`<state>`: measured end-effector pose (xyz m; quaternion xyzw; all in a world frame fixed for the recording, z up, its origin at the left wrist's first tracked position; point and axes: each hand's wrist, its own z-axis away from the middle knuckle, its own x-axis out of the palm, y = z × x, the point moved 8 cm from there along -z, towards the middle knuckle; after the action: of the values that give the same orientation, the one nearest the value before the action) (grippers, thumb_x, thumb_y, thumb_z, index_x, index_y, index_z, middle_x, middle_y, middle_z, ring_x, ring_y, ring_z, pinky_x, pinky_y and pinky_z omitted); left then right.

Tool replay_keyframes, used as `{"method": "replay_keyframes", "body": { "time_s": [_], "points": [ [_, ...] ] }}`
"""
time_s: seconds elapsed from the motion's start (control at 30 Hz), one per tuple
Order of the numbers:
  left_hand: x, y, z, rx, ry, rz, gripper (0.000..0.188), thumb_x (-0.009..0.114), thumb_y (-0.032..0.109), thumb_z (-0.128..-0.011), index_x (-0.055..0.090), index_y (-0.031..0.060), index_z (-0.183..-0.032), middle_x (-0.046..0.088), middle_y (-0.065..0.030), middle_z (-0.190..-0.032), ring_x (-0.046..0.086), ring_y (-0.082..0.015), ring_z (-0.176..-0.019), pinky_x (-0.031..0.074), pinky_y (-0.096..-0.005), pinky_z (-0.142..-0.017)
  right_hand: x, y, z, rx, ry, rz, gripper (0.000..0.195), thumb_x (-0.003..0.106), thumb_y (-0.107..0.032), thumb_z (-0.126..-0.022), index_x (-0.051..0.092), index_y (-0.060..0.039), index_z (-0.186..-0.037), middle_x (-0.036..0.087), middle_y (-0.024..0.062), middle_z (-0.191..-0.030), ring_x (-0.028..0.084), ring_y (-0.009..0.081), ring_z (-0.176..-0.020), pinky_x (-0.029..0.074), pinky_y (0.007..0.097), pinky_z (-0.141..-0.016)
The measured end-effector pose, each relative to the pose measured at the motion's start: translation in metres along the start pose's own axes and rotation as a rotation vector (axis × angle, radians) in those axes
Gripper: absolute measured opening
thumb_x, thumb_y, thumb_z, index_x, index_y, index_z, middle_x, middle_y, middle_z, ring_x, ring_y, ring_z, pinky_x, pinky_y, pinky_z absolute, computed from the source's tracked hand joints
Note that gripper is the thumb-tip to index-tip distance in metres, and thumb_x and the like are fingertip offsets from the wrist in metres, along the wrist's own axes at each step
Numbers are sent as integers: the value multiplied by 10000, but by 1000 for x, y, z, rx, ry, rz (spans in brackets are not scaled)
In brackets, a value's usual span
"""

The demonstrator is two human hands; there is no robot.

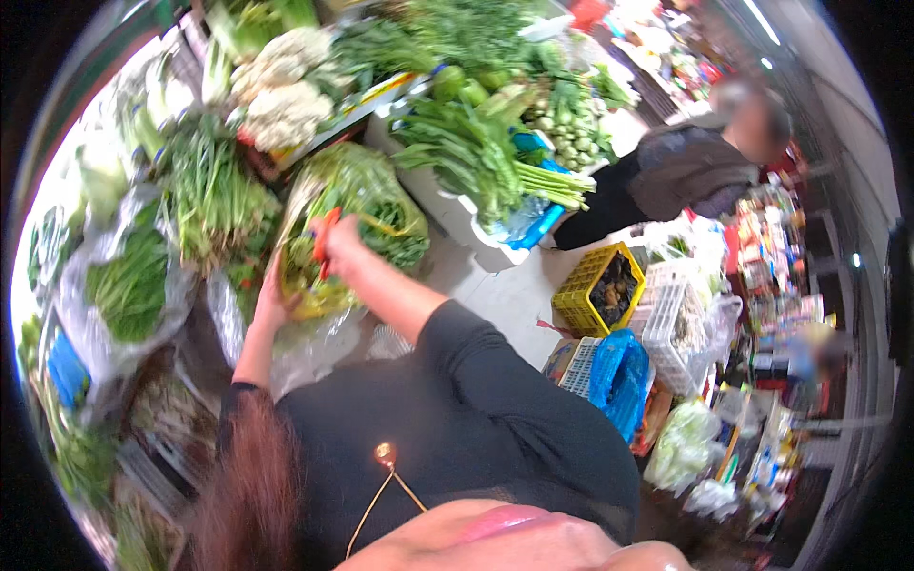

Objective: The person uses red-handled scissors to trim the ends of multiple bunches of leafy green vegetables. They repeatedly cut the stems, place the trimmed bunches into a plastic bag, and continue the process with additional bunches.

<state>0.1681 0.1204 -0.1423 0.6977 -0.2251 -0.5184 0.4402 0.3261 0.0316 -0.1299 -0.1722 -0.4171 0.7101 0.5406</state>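
A yellowish clear plastic bag (407, 210) full of leafy greens (389, 246) stands open before me. My right hand (343, 243) reaches over its mouth, closed on an orange-red tool (325, 239), perhaps scissors; blur hides its working end. At the bag's near left side, my left hand (275, 296) grips the rim, thumb inward and fingers along the outside. Clear plastic (321, 353) hangs below the bag, close to my torso.
Cauliflowers (285, 107) lie beyond the bag, and bunched greens (214, 193) to its left. A white foam box (457, 189) holds leafy stalks (471, 150). Rightward stand a yellow crate (582, 289), a white crate (668, 335) and a person in dark clothing (664, 171).
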Motion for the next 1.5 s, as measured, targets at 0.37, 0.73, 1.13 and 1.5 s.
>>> {"method": "replay_keyframes", "body": {
  "time_s": [0.37, 0.73, 1.13, 1.5],
  "points": [
    [-17, 7, -30, -230, 121, 56, 882, 681, 153, -670, 213, 97, -1416, 489, -227, -1252, 498, -335, -1145, 399, -358, -974, -26, -87, 149, 289, -531, -238, 432, 475, -331, -884, 527, 54, -1072, 628, 184, -855, 626, 276, -674, 538, 380, -586],
    [-48, -74, -50, -435, 250, 243, 522, 666, 291, -788, 503, 83, -1239, 634, -147, -970, 607, -214, -855, 479, -308, -761, -10, -127, 225, -25, -865, -21, 549, 503, -303, -802, 433, 67, -1203, 597, 236, -975, 630, 282, -665, 536, 339, -538],
    [-25, 114, 66, 10, -591, 1066, 882, 682, 557, -713, 363, 16, -1331, 506, -108, -1230, 496, -190, -1103, 386, -313, -954, 74, -111, 215, -234, -913, 46, 873, 666, -205, -665, 219, 61, -1366, 504, 189, -1205, 552, 252, -1055, 456, 351, -894],
    [-167, 150, 78, 227, 279, 1819, 606, 649, 296, -808, 400, 55, -1306, 456, -134, -1325, 460, -262, -1198, 353, -446, -1037, 140, -78, 232, -582, -737, 431, 294, 641, -195, -855, 499, -32, -1054, 595, 33, -740, 529, 63, -565, 424, 193, -477]
  ]
}}
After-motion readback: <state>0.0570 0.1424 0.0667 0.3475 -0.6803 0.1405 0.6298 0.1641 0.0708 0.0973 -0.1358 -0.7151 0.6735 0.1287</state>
